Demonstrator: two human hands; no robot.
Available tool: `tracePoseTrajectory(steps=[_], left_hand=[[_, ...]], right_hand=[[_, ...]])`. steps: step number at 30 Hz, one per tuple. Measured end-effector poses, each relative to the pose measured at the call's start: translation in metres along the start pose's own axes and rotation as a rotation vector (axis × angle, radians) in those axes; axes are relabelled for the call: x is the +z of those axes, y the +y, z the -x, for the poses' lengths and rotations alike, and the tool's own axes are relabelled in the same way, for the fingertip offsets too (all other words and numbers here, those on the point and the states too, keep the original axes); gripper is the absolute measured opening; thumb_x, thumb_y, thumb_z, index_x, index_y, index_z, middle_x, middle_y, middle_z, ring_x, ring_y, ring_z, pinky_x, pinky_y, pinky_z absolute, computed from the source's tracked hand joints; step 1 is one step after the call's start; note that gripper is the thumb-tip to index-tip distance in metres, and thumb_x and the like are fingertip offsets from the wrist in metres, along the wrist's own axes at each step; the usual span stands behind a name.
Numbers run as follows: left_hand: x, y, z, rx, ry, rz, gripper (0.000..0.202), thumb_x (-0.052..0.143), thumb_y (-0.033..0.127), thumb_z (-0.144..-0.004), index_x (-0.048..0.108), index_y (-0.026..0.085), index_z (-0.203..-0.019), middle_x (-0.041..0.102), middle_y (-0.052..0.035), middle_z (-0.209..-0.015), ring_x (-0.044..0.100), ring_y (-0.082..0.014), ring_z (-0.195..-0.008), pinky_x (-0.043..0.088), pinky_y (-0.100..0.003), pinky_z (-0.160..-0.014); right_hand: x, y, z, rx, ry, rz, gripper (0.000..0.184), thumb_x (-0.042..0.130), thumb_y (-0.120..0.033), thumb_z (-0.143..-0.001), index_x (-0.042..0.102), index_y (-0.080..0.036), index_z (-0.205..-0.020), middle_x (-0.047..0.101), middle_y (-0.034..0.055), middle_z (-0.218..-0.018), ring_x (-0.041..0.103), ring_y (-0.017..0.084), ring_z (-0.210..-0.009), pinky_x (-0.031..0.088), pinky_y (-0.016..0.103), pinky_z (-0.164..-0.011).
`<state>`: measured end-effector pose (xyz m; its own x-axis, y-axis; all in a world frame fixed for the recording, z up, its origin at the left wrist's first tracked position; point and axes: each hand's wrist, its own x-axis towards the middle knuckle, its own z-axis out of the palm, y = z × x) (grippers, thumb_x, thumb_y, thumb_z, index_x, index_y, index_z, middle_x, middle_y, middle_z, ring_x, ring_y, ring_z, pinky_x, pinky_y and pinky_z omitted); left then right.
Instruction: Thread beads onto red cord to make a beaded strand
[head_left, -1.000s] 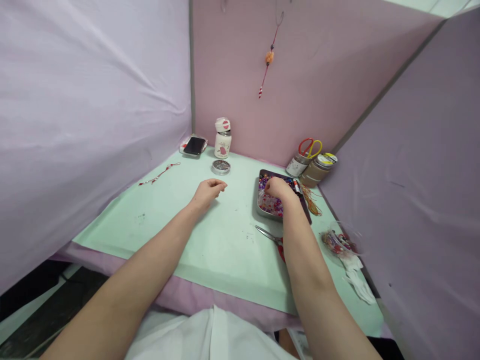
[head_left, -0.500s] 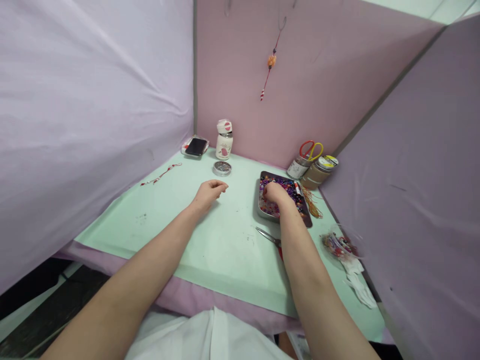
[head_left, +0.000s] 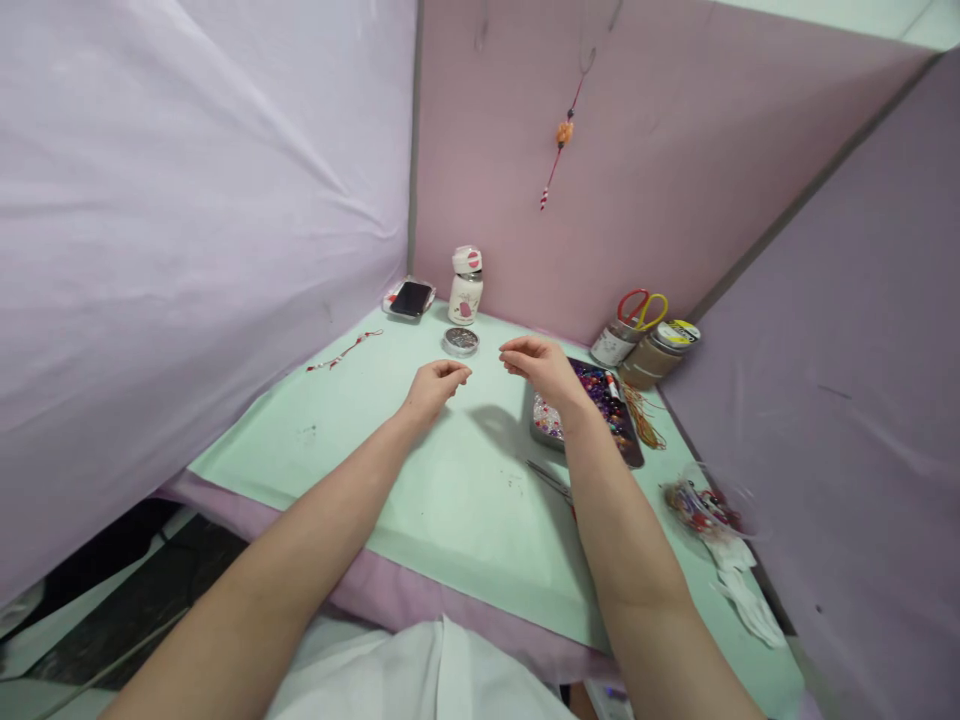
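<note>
My left hand (head_left: 435, 390) rests low over the pale green tabletop (head_left: 450, 480), thumb and fingertips pinched together. Whatever is in that pinch is too small to make out. Raised to its right, my right hand (head_left: 544, 370) has its fingertips close together, facing my left hand across a short gap; nothing between them can be named. Below and behind the right wrist lies a dark metal tin of mixed coloured beads (head_left: 606, 405), partly covered by the hand and forearm. Scissors (head_left: 550, 476) lie beside the right forearm, their handles mostly hidden. A small round clear case (head_left: 460, 342) sits beyond both hands.
A white bottle (head_left: 466, 290) and a phone (head_left: 412, 299) stand at the back left, near a beaded cord (head_left: 345, 352). At the back right are a can with scissors (head_left: 613, 342) and a brown jar (head_left: 654, 358). A beaded cord (head_left: 564, 133) hangs on the wall.
My right hand has come up out of the bead tin and moved left, toward my left hand. The left hand keeps its pinch. The view has shifted slightly.
</note>
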<state>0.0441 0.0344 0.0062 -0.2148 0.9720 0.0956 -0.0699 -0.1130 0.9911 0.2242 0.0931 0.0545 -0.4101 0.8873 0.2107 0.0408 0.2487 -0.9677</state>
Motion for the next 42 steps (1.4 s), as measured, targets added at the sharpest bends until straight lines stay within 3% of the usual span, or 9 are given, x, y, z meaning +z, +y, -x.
tracePoseTrajectory(steps=[6,22,42], left_hand=[[0.000,0.003,0.002,0.047,0.015,0.031,0.026,0.067,0.039,-0.064,0.064,0.016,-0.074,0.058,0.0000,-0.067,0.043,-0.0087,-0.057,0.035,-0.024,-0.057],[-0.002,0.003,0.003,0.179,0.024,-0.051,0.020,0.063,0.035,-0.068,0.062,0.016,-0.069,0.060,-0.0010,-0.067,0.050,-0.0121,-0.065,0.039,-0.026,-0.063],[0.000,0.006,0.005,0.183,0.052,-0.078,0.018,0.062,0.033,-0.067,0.062,0.016,-0.067,0.059,-0.0005,-0.065,0.050,-0.0118,-0.062,0.040,-0.027,-0.064]], right_hand=[[0.021,0.018,-0.002,0.176,-0.024,-0.322,0.031,0.082,-0.030,-0.054,0.068,-0.018,-0.079,0.069,0.0034,-0.080,0.063,0.012,-0.073,0.050,0.028,-0.078],[0.028,0.026,-0.002,0.180,-0.085,-0.294,0.029,0.081,-0.031,-0.056,0.065,-0.019,-0.077,0.067,-0.0008,-0.076,0.059,0.008,-0.068,0.047,0.024,-0.069],[0.028,0.030,-0.003,0.224,-0.086,-0.377,0.028,0.081,-0.031,-0.056,0.064,-0.020,-0.076,0.067,0.0000,-0.080,0.060,0.010,-0.071,0.048,0.024,-0.070]])
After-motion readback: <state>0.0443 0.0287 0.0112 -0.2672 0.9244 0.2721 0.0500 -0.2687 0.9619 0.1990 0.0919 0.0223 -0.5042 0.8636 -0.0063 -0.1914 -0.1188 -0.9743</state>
